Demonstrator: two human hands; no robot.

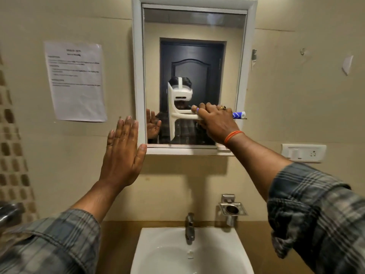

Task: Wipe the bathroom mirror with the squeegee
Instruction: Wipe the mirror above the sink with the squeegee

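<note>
A white-framed mirror (193,30) hangs on the beige wall above the basin. A white squeegee (171,115) lies against the lower part of the glass, its blade upright and its handle pointing right. My right hand (216,122) is closed around that handle, with a blue-and-white end sticking out past my knuckles. My left hand (123,153) is flat and open, fingers up, against the wall at the mirror frame's lower left corner. Both hands are reflected in the glass.
A printed paper sheet (76,82) is taped to the wall left of the mirror. A switch plate (303,153) sits to the right. Below are a white basin (167,252), a metal tap (190,228) and a metal soap holder (233,209).
</note>
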